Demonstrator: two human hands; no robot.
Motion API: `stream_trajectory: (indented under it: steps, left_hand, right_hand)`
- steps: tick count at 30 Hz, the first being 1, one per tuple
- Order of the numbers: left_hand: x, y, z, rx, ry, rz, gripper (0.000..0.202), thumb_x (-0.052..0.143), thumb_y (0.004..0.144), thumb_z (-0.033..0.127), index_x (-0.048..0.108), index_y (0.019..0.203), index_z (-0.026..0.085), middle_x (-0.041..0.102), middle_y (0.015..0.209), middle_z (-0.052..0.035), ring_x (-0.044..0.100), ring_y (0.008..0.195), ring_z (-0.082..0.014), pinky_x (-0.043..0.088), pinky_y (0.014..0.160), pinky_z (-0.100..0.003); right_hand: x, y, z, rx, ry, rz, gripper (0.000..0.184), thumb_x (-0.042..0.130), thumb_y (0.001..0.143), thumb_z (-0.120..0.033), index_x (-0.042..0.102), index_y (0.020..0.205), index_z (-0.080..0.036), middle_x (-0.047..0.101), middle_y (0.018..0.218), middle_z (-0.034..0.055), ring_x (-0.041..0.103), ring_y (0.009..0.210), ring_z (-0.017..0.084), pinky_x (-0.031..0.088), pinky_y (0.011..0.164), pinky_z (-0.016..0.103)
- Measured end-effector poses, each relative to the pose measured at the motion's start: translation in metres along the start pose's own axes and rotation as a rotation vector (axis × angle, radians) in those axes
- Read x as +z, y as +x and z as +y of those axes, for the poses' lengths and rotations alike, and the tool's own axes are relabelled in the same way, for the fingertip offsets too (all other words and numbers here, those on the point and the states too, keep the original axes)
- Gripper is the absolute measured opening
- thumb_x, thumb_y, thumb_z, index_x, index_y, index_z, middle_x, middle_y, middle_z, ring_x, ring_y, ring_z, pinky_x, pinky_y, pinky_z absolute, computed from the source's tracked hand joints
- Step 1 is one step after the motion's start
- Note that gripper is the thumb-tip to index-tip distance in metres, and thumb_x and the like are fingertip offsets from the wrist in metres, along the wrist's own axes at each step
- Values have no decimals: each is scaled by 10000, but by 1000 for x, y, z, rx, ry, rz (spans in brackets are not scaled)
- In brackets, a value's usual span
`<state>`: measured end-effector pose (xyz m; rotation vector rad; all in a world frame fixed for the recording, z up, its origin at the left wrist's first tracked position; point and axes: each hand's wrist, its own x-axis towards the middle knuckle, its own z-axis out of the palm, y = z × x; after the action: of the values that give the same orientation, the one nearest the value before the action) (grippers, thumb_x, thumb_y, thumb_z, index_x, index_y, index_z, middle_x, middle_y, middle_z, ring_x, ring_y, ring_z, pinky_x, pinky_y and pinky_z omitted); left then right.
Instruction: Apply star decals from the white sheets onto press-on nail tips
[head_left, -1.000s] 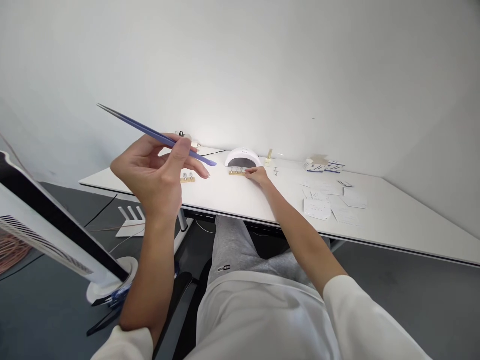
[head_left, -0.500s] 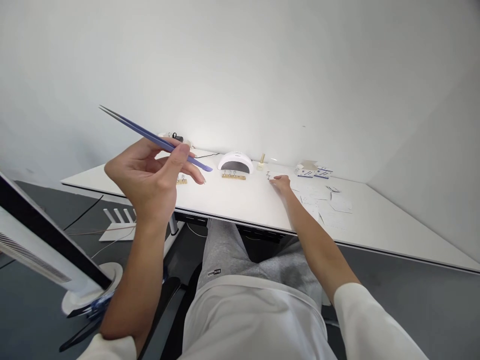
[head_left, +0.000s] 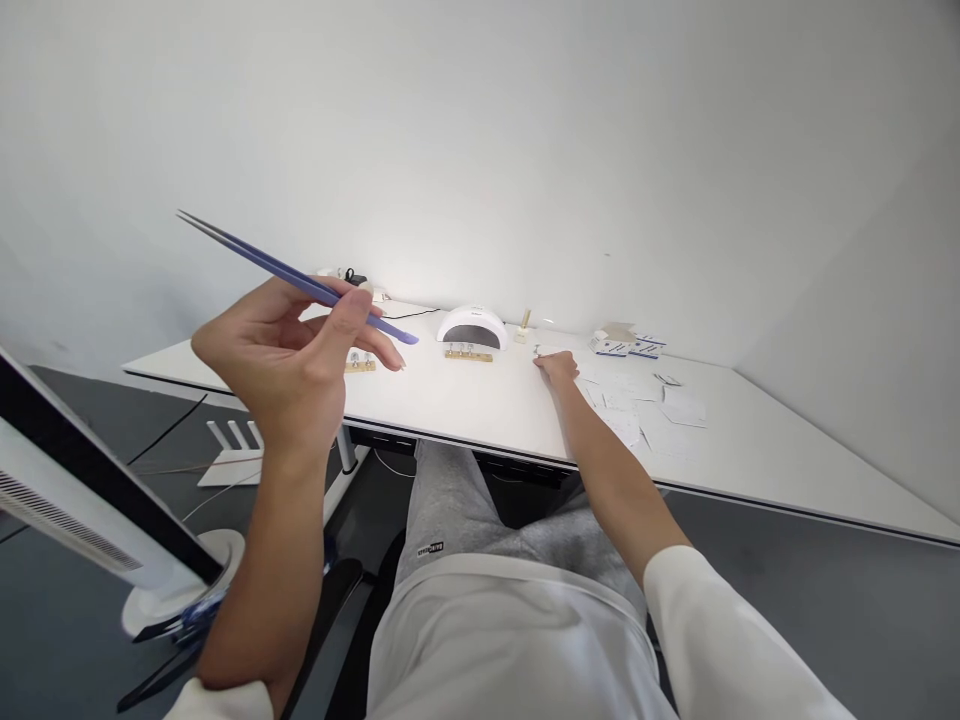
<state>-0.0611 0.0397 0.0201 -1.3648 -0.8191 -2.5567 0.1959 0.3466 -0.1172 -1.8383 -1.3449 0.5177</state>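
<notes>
My left hand (head_left: 289, 365) is raised in front of me, its thumb and fingers closed on long blue tweezers (head_left: 281, 268) whose tips point up and to the left. My right hand (head_left: 559, 368) reaches far across the white table (head_left: 465, 400), fingers curled over a small metal piece (head_left: 537, 350) by its fingertips; whether it grips the piece I cannot tell. A white domed lamp (head_left: 472, 327) stands at the back. A wooden strip with small studs (head_left: 468, 354) lies before the lamp. A second strip (head_left: 360, 364) sits partly behind my left hand.
Small white and blue boxes (head_left: 628, 345) and several white cards (head_left: 637, 400) lie on the table's right part. A white tower fan (head_left: 82, 470) stands on the floor at the left. Cables and a white rack (head_left: 232, 450) are under the table edge.
My right hand left the wooden strip at the lamp and moved right to the small metal piece. My left hand with the tweezers drifted slightly left. The view shifted.
</notes>
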Motion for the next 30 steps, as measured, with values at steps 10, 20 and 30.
stream_trajectory:
  steps: [10, 20, 30]
  left_hand:
    - [0, 0, 3, -11, -12, -19, 100, 731, 689, 82, 694, 627, 152, 561, 514, 33, 630, 413, -186, 516, 391, -324]
    - [6, -1, 9, 19, -19, 25, 90, 728, 663, 111, 690, 596, 159, 547, 495, 30, 644, 443, -205, 472, 330, -300]
    - [7, -3, 19, -3, 61, -18, 155, 714, 679, 115, 656, 546, 168, 559, 502, 27, 622, 394, -206, 452, 328, -308]
  right_hand:
    - [-16, -14, -4, -36, 156, -152, 360, 587, 927, -345, 565, 1238, -165, 595, 1241, 100, 620, 1051, 225, 541, 874, 439]
    - [-50, -24, -21, -234, 315, -346, 359, 587, 927, -344, 566, 1238, -165, 594, 1244, 101, 620, 1051, 225, 541, 873, 438]
    - [-62, -97, 14, -357, 147, -547, 294, 580, 929, -345, 616, 1169, -179, 613, 1225, 81, 624, 1023, 216, 546, 859, 400]
